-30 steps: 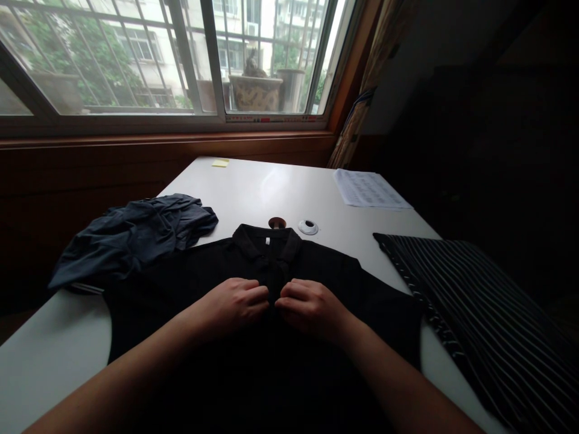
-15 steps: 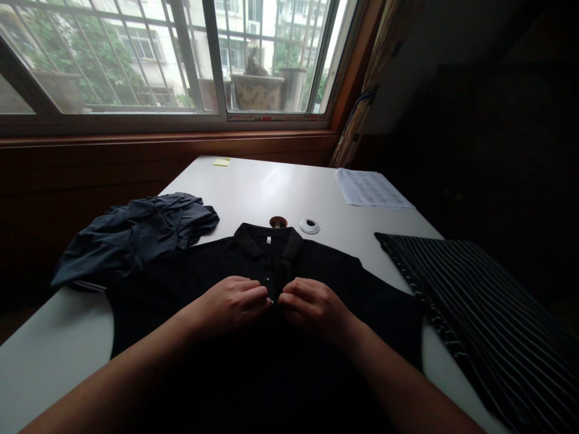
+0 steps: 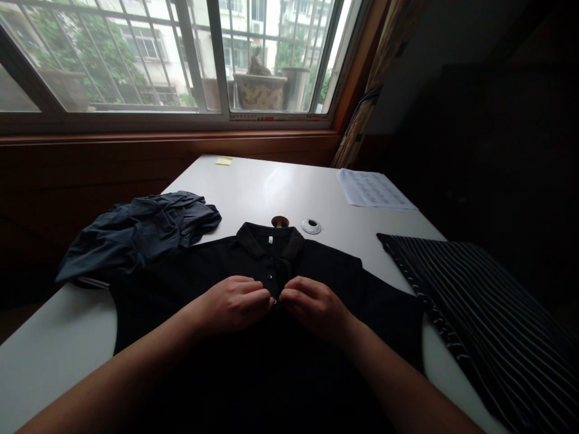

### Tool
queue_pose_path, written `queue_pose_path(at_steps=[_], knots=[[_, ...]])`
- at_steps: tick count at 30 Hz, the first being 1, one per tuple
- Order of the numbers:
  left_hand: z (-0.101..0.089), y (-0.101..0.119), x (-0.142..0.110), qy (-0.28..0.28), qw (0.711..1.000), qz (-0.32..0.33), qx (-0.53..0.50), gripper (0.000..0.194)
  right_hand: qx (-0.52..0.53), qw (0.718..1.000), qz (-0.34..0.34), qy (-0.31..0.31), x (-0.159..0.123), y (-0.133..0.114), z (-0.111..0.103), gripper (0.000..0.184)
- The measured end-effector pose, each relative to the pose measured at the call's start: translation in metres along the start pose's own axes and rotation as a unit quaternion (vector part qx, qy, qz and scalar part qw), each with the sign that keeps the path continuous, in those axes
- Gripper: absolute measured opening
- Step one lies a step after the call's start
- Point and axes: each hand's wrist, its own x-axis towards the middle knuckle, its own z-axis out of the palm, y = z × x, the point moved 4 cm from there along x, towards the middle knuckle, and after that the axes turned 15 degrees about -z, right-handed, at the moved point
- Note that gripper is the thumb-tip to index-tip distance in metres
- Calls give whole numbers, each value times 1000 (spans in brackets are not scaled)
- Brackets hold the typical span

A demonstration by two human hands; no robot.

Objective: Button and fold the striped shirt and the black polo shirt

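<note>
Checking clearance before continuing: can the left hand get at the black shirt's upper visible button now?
Likely yes: the upper button lies uncovered beyond the left hand, though its fingers are at the lower button.

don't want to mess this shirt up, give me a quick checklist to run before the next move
1. Shirt spread on the table, collar at the far end: ok.
2. Left hand and right hand both with a grip on the shirt front: ok.
3. Upper button in plain view: ok.
4. Lower button clear of both hands: not ok, the left hand is right at it.
5. Blue cloth apart from the shirt: not ok, they meet on the left.
6. Striped cloth apart from the shirt: cannot tell, too dark where their edges come close.
</note>
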Motion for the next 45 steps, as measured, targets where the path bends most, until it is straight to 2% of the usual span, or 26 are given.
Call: queue_pose_path(at_steps=[8, 14, 17, 23, 31, 38, 41, 45], knots=[[2, -1, -1, -14, 1000, 3, 0, 24, 98, 990, 74, 64, -5, 12, 3, 7], [4, 0, -1, -21, 1000, 10, -8, 24, 106, 985, 105, 92, -4, 14, 0, 21], [2, 1, 0, -18, 1000, 12, -10, 25, 104, 981, 126, 102, -4, 14, 0, 20], [0, 2, 0, -11, 1000, 8, -7, 27, 198, 970, 133, 52, 0, 12, 1, 3], [4, 0, -2, -8, 1000, 6, -12, 27, 257, 954, 154, 29, -3, 17, 3, 16], [11, -2, -5, -22, 1000, 13, -6, 23, 307, 920, 245, 7, -11, 25, 16, 35], [11, -2, -5, -18, 1000, 15, -1, 21, 287, 932, 220, -11, -11, 24, 17, 36], [9, 0, -3, -18, 1000, 11, -5, 22, 216, 964, 153, -27, -10, 20, 16, 16]])
